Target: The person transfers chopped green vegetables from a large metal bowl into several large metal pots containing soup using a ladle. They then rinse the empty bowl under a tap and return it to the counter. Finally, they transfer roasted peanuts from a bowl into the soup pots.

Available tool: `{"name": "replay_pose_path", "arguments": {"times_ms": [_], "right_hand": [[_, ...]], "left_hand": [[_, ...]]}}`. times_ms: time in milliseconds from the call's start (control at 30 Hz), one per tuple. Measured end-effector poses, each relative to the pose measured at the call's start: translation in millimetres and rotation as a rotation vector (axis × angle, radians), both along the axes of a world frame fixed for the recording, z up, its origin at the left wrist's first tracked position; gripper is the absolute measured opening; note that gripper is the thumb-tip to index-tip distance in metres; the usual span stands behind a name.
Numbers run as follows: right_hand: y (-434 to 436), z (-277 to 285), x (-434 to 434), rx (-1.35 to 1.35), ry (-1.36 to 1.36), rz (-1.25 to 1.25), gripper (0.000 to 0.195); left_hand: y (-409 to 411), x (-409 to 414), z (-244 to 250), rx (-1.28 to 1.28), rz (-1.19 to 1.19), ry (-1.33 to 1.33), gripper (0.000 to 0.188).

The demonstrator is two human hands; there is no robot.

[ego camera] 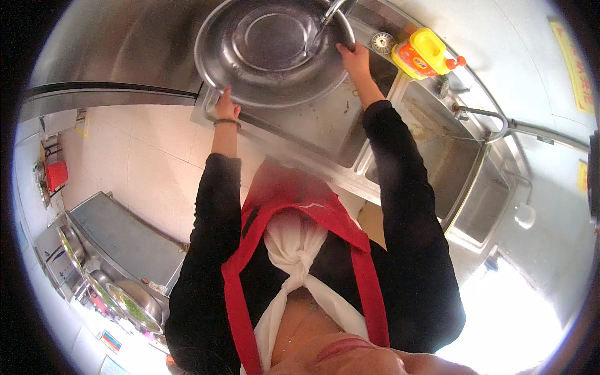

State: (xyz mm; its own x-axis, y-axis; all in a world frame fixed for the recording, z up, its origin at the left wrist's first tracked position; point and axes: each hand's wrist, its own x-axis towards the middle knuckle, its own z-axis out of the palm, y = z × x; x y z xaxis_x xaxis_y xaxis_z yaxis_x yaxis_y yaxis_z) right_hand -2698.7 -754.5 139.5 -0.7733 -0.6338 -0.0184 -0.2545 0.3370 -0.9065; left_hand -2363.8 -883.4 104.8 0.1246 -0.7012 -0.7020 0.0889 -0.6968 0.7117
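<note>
A wide stainless steel basin (276, 86) is held over the left bowl of a steel sink (323, 126). At its near left rim my left hand (227, 105) grips the edge, a dark band around that wrist. My right hand (356, 58) holds the right side of the rim, thumb on top. Above the basin's far right part is a chrome faucet (333, 10), with what looks like a thin stream of water falling inside. Small green scraps lie on the sink's bottom.
On the back ledge stand a yellow detergent jug (419, 54), a round metal strainer (383, 43) and a dark scrubber (441, 87). A second faucet (497, 117) reaches over the right bowl. Behind at the left, a steel table (126, 239) stands near several bowls holding greens.
</note>
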Motion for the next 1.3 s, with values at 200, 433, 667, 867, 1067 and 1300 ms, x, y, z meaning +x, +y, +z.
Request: {"name": "replay_pose_path", "arguments": {"times_ms": [200,433,667,867,1067,1300], "right_hand": [[45.6,-10.5,-12.6,-0.119,-0.386,-0.114,0.023],[-38.7,-40.8,9.0,-0.383,-0.823,-0.11,0.025],[-52.1,-28.3,20.7,-0.27,-0.585,-0.139,0.023],[15.8,4.8,-3.8,-0.057,-0.199,-0.181,0.026],[28.1,75.9,32.5,0.418,0.306,-0.059,0.041],[20.9,139.6,52.0,0.826,0.777,0.149,0.042]], "left_hand": [[7.5,-17.3,-32.0,0.066,0.046,0.055,0.035],[-9.0,29.9,75.9,-0.333,-0.031,-0.009,0.023],[-33.1,41.8,29.4,-0.205,-0.032,-0.037,0.024],[-7.9,-14.8,-48.1,0.266,-0.261,0.007,0.034],[-1.8,-45.0,-143.8,0.532,-0.408,-0.024,0.052],[61.1,-81.9,-131.7,0.694,-0.915,-0.03,0.055]]}}
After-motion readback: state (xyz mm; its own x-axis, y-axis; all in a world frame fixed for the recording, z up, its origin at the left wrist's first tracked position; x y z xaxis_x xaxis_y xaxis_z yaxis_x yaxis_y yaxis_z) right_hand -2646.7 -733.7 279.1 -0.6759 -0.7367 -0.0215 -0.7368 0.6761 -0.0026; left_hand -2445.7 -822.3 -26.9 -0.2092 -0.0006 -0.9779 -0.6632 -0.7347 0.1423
